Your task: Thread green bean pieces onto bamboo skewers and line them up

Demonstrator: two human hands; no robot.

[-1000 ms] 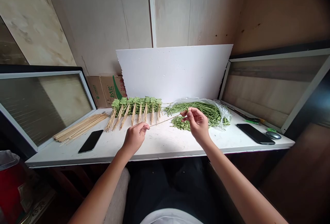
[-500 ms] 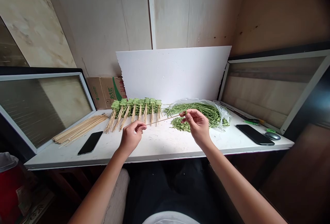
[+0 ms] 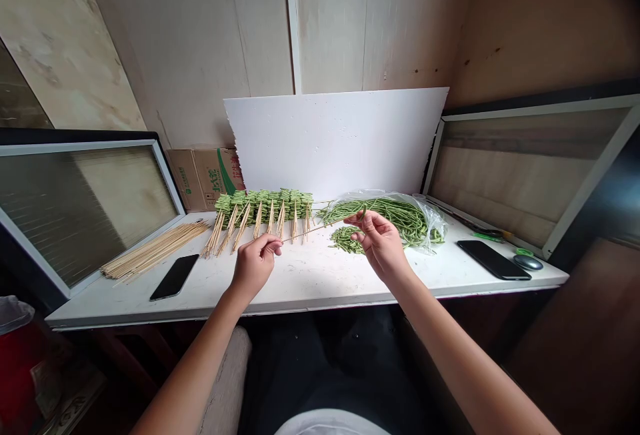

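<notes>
Between my hands a thin bamboo skewer slants up to the right. My left hand is closed around its lower left end. At the other end my right hand pinches a short piece of green bean against the skewer tip; whether the tip has gone through it I cannot tell. Behind my right hand lie a small heap of cut bean pieces and a clear plastic bag with long green beans. Rows of loaded bean skewers are stacked behind my left hand, sticks toward me.
Loose bamboo skewers lie at the left of the white table, beside a black phone. Another phone and a computer mouse rest at the right. A white foam board and a cardboard box stand behind.
My right hand has turned slightly and shifted a little left, so the bean piece now points up at its fingertips. My left hand keeps its hold on the skewer, almost still.
</notes>
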